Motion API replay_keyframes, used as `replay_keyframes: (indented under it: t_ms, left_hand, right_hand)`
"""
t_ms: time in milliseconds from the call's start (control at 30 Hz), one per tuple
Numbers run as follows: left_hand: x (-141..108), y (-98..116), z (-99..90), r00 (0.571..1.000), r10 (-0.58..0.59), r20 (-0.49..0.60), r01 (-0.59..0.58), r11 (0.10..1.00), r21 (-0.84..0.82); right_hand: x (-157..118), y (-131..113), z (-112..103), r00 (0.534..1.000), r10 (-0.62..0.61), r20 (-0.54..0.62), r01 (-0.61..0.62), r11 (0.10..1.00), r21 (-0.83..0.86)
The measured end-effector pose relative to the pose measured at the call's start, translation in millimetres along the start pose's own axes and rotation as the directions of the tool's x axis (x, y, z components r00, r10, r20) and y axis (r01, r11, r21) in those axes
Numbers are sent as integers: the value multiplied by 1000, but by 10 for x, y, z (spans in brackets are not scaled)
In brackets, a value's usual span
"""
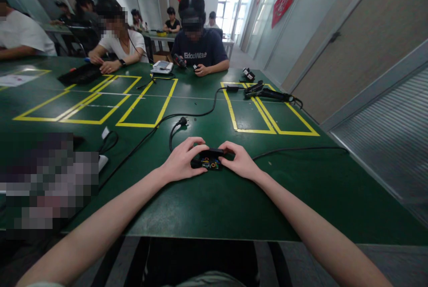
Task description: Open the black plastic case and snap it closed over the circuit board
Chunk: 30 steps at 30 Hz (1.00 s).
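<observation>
An opened black power adapter (210, 164) sits at the near middle of the table, its circuit board with copper-coloured coils exposed. My left hand (183, 160) grips its left end, thumb and fingers curled around the case. On the other side, my right hand (239, 160) pinches the right end and the black cover (214, 152), which stands tilted up behind the board. A short black cord with a plug (182, 121) runs back from beside my left hand. From behind my right hand a thin black cable (301, 149) leads off to the right. My fingers hide both ends of the case.
A long black cable (174, 114) crosses the green table (214, 206) diagonally. Yellow tape rectangles (147, 125) mark its surface. Black cabled tools (267, 92) lie at the far right. Across the table a co-worker (199, 50) handles small parts; another person (123, 46) works beside a black tray (80, 74).
</observation>
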<state>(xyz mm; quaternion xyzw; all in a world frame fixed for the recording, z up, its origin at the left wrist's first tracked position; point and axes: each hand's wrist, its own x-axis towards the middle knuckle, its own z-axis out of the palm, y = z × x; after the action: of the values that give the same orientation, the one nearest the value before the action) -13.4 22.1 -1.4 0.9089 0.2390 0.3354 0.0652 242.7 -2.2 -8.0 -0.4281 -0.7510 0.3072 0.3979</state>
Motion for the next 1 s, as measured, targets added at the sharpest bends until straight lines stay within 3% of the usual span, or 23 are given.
replay_keyframes:
  t_ms: [300,467,767,1000]
  left_hand:
    - [-15,15,8,983,-119,141,140,979,-148]
    - [-26,14,2,978,-145,152,169,973,-160]
    - [-9,38,6,988,-111,104,134,959,-251]
    - [3,50,9,993,-71,93,82,990,-117]
  right_hand:
    - [-13,-16,29,997,-41,-73,42,999,13]
    - [-10,-14,11,997,-58,-41,58,998,-5]
    - [-25,-100,-48,989,-117,86,120,993,-21]
    - [-34,-34,-32,964,-202,172,230,959,-163]
